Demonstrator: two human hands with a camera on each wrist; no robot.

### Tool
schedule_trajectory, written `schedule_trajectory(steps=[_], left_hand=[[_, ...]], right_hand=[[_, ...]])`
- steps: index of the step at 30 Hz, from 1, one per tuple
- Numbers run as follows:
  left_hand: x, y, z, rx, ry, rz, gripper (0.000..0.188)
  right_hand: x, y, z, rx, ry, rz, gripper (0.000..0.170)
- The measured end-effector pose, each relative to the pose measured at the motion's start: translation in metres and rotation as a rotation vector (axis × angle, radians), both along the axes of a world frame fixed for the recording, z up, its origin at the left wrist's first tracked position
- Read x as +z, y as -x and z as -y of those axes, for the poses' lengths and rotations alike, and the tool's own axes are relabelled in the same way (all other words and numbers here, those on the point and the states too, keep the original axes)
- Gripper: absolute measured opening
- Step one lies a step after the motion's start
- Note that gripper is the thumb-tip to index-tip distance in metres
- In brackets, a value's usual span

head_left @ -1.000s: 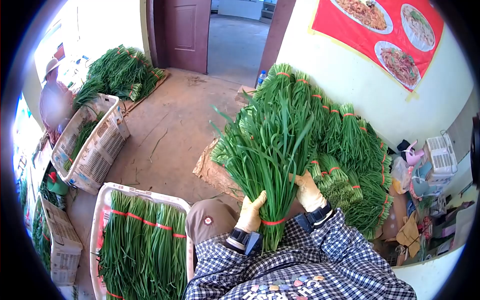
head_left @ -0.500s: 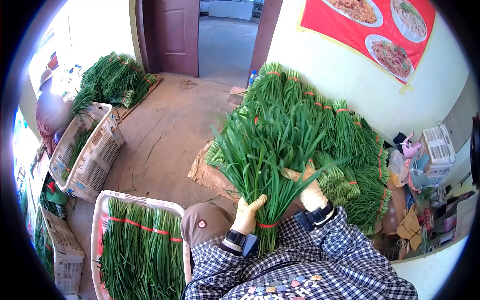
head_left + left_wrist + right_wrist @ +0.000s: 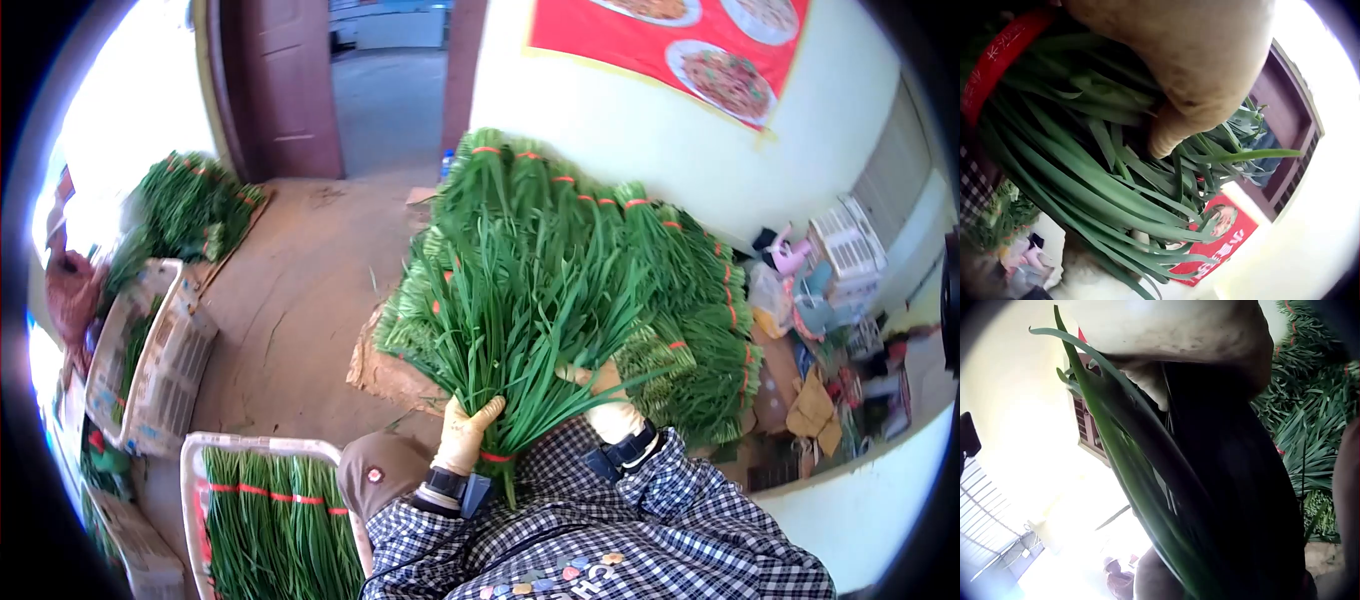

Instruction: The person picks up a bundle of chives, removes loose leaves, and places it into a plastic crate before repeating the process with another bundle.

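Wearing a pale glove, my left hand [image 3: 463, 435] grips the lower part of a leafy green bunch [image 3: 490, 340], just above its red band [image 3: 495, 457]. In the left wrist view the thumb [image 3: 1175, 125] lies across the leaves, with the red band [image 3: 1007, 53] beside it. My gloved right hand [image 3: 607, 402] is at the bunch's right side, holding some of the splayed leaves. Long leaves [image 3: 1122, 456] pass between its fingers in the right wrist view; dark shadow hides part of its hold.
Banded green bundles [image 3: 690, 280] are piled along the wall. A crate [image 3: 190, 510] of bundles stands at lower left, another crate [image 3: 185, 350] behind it. A person [image 3: 75, 295] is at far left, near a heap of greens [image 3: 185, 205]. Household items [image 3: 820, 300] lie at right.
The head view has shifted, moving the scene left and down. My right hand has gone from the bunch's side into its leaves, which now fan out wider to the right.
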State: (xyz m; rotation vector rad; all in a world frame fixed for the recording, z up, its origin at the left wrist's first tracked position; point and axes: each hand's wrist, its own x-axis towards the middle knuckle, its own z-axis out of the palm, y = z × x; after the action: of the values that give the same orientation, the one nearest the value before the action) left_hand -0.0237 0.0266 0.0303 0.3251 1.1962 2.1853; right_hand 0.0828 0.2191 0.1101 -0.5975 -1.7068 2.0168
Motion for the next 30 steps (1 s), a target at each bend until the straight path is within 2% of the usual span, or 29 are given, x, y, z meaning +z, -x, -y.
schedule_trajectory(steps=[1, 2, 4, 5, 6, 8, 9, 10, 11, 12, 13, 14, 16, 17, 18, 20, 21, 22, 24, 25, 27, 28, 29, 30], left_hand=[[-0.002, 0.0, -0.007, -0.026, 0.042, -0.06, 0.033], [-0.006, 0.0, -0.015, -0.057, 0.086, -0.12, 0.034], [-0.019, -0.002, -0.033, -0.145, 0.131, -0.176, 0.037], [-0.026, -0.005, -0.042, -0.173, 0.196, -0.268, 0.04], [-0.033, -0.008, -0.05, -0.201, 0.258, -0.362, 0.043], [-0.048, -0.011, -0.061, -0.176, 0.397, -0.618, 0.07], [-0.041, -0.015, -0.066, -0.086, 0.431, -0.806, 0.08], [-0.026, -0.02, -0.068, 0.012, 0.458, -0.994, 0.09], [-0.019, -0.024, -0.07, 0.006, 0.532, -0.974, 0.101], [-0.004, -0.03, -0.074, 0.074, 0.59, -1.072, 0.106], [0.006, -0.035, -0.076, 0.176, 0.634, -1.248, 0.103], [0.011, -0.039, -0.081, 0.283, 0.671, -1.423, 0.101], [0.008, -0.041, -0.083, 0.395, 0.695, -1.726, 0.084], [0.004, -0.036, -0.088, 0.473, 0.591, -1.942, 0.06], [-0.005, -0.029, -0.089, 0.521, 0.39, -2.119, 0.044], [-0.009, -0.028, -0.086, 0.431, 0.378, -2.264, 0.034], [-0.006, -0.026, -0.083, 0.288, 0.411, -2.28, 0.026], [-0.004, -0.026, -0.082, 0.276, 0.414, -2.288, 0.026], [0.005, -0.028, -0.085, 0.202, 0.574, -2.16, 0.022], [0.009, -0.03, -0.088, 0.225, 0.586, -2.1, 0.021], [0.012, -0.034, -0.09, 0.166, 0.74, -1.999, 0.026], [0.02, -0.039, -0.09, 0.115, 0.791, -1.928, 0.028], [0.018, -0.039, -0.09, 0.112, 0.792, -1.927, 0.028], [0.017, -0.039, -0.089, 0.003, 0.76, -1.776, 0.031]], right_hand=[[-0.015, -0.012, -0.012, 0.041, 0.073, -0.059, 0.031], [-0.033, -0.026, -0.023, -0.005, 0.087, -0.065, 0.031], [-0.083, -0.058, -0.047, 0.079, -0.117, -0.167, 0.036], [-0.142, -0.093, -0.084, 0.255, -0.698, 0.166, 0.044], [-0.147, -0.107, -0.085, 0.214, -0.674, 0.176, 0.044], [-0.138, -0.118, -0.083, 0.16, 0.142, 0.566, 0.053], [-0.126, -0.122, -0.077, 0.142, 0.567, 0.722, 0.059], [-0.099, -0.126, -0.059, 0.13, 0.596, 0.71, 0.059], [-0.06, -0.126, -0.036, 0.041, 0.586, 0.489, 0.048], [-0.04, -0.128, -0.025, -0.048, 0.568, 0.269, 0.039], [-0.081, -0.131, -0.022, -0.094, 0.455, -0.315, 0.036], [-0.106, -0.135, -0.024, -0.102, 0.467, -0.324, 0.036], [-0.137, -0.144, -0.028, -0.036, 0.724, -0.376, 0.036], [-0.138, -0.145, -0.028, -0.042, 0.735, -0.382, 0.036], [-0.144, -0.143, -0.026, -0.086, 0.71, -0.203, 0.035], [-0.143, -0.14, -0.024, -0.166, 0.655, 0.155, 0.034], [-0.125, -0.14, -0.024, -0.186, 0.451, 0.252, 0.037], [-0.127, -0.142, -0.023, -0.186, 0.463, 0.248, 0.037], [-0.133, -0.146, -0.024, -0.154, 0.426, 0.158, 0.039], [-0.136, -0.148, -0.025, -0.138, 0.405, 0.113, 0.039], [-0.145, -0.153, -0.026, -0.109, 0.357, 0.026, 0.041], [-0.17, -0.156, -0.026, -0.11, 0.361, 0.027, 0.041], [-0.211, -0.158, -0.023, -0.087, 0.446, -0.242, 0.048], [-0.235, -0.16, -0.021, -0.064, 0.526, -0.512, 0.056]])
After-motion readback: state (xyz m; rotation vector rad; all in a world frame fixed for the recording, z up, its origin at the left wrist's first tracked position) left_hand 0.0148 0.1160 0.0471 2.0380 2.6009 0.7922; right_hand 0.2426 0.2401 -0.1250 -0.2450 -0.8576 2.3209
